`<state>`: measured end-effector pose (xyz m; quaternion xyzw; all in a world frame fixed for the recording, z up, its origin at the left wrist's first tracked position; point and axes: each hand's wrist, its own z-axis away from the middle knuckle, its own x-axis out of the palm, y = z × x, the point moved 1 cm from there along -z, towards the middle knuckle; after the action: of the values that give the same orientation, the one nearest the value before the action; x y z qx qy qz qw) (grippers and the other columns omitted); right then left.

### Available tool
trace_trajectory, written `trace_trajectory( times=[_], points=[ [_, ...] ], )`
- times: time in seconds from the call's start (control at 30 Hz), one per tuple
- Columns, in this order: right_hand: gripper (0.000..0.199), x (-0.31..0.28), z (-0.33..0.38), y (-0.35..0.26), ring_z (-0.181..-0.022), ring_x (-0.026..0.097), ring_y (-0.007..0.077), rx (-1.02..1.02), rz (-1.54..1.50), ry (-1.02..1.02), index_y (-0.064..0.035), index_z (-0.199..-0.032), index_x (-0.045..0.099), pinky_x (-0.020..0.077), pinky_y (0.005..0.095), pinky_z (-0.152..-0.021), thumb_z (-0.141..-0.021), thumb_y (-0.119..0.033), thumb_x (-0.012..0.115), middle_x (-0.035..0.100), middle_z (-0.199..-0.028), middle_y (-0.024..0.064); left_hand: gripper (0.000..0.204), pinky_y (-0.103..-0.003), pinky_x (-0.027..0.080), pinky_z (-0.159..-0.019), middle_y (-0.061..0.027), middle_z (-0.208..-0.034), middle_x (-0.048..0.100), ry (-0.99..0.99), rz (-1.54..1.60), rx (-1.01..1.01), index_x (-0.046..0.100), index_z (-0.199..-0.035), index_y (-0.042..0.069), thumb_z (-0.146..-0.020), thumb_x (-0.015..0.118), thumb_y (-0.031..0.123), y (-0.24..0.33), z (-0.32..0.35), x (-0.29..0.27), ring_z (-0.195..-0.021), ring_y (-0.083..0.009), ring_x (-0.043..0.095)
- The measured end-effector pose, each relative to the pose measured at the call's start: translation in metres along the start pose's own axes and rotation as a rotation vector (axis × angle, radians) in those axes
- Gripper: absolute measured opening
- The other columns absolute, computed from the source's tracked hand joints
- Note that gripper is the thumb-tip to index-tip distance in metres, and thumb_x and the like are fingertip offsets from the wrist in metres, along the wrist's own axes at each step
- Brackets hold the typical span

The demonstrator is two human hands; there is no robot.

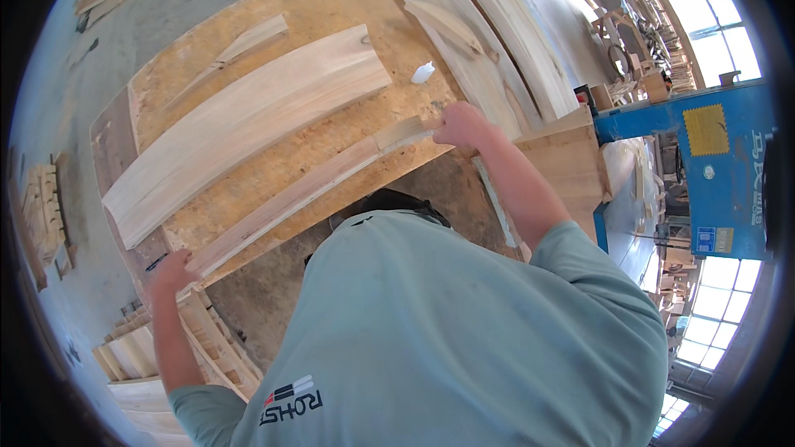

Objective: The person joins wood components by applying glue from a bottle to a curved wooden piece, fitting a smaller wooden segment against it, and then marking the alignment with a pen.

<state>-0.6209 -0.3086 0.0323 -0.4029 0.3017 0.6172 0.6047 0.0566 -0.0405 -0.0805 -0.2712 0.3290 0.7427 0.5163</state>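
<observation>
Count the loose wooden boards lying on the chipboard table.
3: wide board mid-table; narrow strip held at both ends by left hand and right hand; thin strip farther back.

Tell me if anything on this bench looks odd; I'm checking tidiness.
A small white scrap lies loose on the particleboard bench top beside the wide board. A thin offcut lies askew behind it. Both hands grip the narrow strip.

Curved planks on a chipboard worktable

On the worktable [348,0], a wide curved plank [248,120] lies at 11 o'clock of the narrow strip [306,190]; a band saw [704,165] stands at 3 o'clock.
</observation>
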Motion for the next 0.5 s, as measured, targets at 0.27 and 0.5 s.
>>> trace_trajectory(
  times=[0.27, 0.5],
  points=[
    [0.043, -0.013, -0.039, -0.003, -0.094, 0.069, 0.0358, -0.056, 0.131, -0.165, 0.0012, -0.094, 0.074, 0.0551, 0.0452, -0.083, -0.072, -0.035, 0.071, 0.072, -0.097, 0.0216, 0.08, -0.049, 0.038, -0.111, -0.0165, -0.122, 0.063, 0.417, -0.156, -0.035, 0.056, -0.134, 0.009, -0.065, 0.091, 0.026, 0.178, 0.007, 0.019, -0.12, -0.036, 0.057],
    [0.055, -0.011, -0.079, 0.018, -0.088, 0.069, 0.034, -0.248, -0.087, 0.027, 0.0003, -0.1, 0.072, 0.054, 0.0436, -0.082, -0.072, -0.046, 0.082, 0.073, -0.094, 0.0193, 0.076, -0.048, 0.039, -0.11, -0.017, -0.121, 0.064, 0.298, -0.021, -0.027, 0.057, -0.132, 0.009, -0.066, 0.089, 0.025, 0.16, -0.031, 0.015, -0.12, -0.0353, 0.058]
  ],
)
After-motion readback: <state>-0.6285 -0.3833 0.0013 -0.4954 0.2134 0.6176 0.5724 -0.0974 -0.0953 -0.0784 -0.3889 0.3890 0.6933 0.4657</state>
